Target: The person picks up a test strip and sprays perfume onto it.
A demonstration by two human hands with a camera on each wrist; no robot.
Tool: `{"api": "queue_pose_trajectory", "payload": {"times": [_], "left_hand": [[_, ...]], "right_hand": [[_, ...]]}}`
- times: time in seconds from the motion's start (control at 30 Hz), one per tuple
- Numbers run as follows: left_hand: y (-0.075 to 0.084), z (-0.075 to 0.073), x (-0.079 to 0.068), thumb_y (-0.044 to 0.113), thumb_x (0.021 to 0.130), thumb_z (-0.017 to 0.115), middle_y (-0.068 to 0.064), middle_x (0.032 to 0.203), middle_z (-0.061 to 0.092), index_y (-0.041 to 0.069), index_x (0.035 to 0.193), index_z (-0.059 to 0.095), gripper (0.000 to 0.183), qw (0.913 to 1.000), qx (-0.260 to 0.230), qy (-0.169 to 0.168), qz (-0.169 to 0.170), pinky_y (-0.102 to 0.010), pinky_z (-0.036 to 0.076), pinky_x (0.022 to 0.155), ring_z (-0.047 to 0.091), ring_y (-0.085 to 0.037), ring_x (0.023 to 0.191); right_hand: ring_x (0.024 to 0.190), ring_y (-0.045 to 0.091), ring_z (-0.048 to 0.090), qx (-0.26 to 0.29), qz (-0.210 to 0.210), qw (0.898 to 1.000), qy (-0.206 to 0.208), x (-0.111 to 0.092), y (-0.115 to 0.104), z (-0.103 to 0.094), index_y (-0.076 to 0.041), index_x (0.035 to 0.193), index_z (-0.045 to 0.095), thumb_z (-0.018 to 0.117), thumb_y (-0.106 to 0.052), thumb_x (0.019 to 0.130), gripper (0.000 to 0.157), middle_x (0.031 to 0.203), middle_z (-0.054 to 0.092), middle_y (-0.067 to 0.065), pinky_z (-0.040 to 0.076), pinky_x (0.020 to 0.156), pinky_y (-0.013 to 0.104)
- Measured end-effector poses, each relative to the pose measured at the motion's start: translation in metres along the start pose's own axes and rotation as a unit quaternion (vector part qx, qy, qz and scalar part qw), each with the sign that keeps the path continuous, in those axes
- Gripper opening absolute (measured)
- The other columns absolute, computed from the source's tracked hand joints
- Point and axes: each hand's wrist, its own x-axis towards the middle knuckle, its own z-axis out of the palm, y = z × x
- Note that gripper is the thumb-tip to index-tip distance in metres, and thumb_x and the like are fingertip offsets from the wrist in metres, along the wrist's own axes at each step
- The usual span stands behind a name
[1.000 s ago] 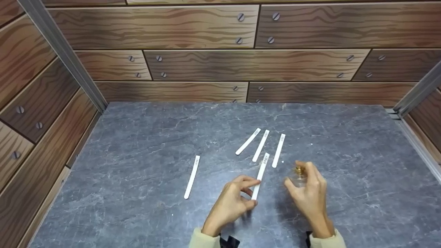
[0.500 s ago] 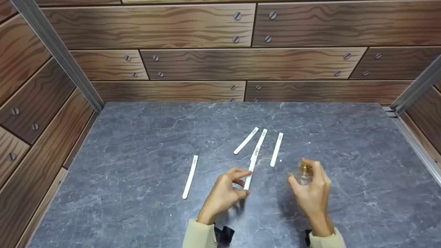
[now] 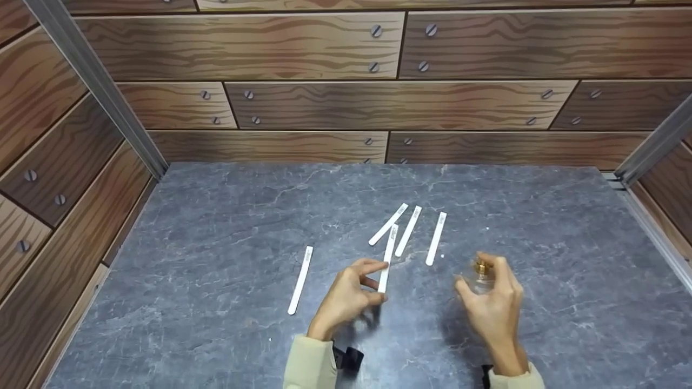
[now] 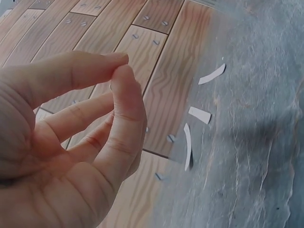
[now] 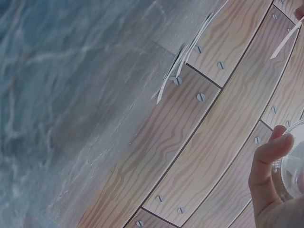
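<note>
Between thumb and fingers, my left hand (image 3: 348, 289) pinches a white paper test strip (image 3: 390, 243) by its lower part. The strip's printed top end points away from me. In the left wrist view the fingertips (image 4: 122, 71) meet and hide the strip. My right hand (image 3: 494, 305) grips a clear glass perfume bottle (image 5: 293, 164) with a gold spray neck (image 3: 481, 267); one finger lies at its top. The fingers cover part of the bottle. The bottle is held to the right of the strip, apart from it.
On the grey marbled tabletop (image 3: 216, 259), three similar strips lie beyond my hands: a slanted strip (image 3: 383, 229), a middle strip (image 3: 408, 231) and a right strip (image 3: 436, 239). Another strip (image 3: 300, 281) lies alone at left. Wood-patterned walls (image 3: 303, 102) enclose the back and sides.
My left hand has moved left and slightly away with the pinched strip, further from the bottle. My right hand, still gripping the bottle, has shifted slightly right.
</note>
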Motion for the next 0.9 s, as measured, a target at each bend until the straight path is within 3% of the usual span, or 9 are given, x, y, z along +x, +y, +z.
{"api": "queue_pose_trajectory", "payload": {"times": [0.3,0.57,0.9], "left_hand": [[-0.004,-0.009,0.011,-0.012,0.08,0.075,-0.006,0.139,0.055,-0.003,0.138,0.06,0.06,0.9999,-0.006,-0.015,-0.001,-0.028,0.056,0.07,0.064,-0.02,0.095],[-0.01,-0.017,0.021,-0.019,0.078,0.07,-0.013,0.142,0.053,-0.009,0.139,0.055,0.063,0.9986,-0.044,-0.028,-0.003,-0.03,0.059,0.075,0.068,-0.031,0.097],[-0.014,-0.023,0.033,-0.019,0.079,0.069,-0.018,0.143,0.051,-0.01,0.137,0.056,0.06,0.9992,-0.028,-0.026,-0.006,-0.03,0.06,0.074,0.07,-0.029,0.094]], "right_hand": [[0.074,0.013,0.06,0.014,-0.01,1.0,0.003,-0.001,0.002,0.003,0.009,0.102,0.064,0.083,0.015,0.058,0.049,0.084,0.068,0.021,0.045,0.072,0.006],[0.075,0.016,0.062,0.026,-0.007,1.0,-0.008,-0.001,0.001,0.005,0.009,0.103,0.063,0.082,0.016,0.059,0.048,0.086,0.068,0.02,0.048,0.071,0.006],[0.077,0.012,0.059,0.028,-0.004,1.0,-0.009,-0.002,0.0,0.004,0.009,0.103,0.064,0.081,0.017,0.059,0.048,0.086,0.068,0.02,0.047,0.07,0.006]]}}
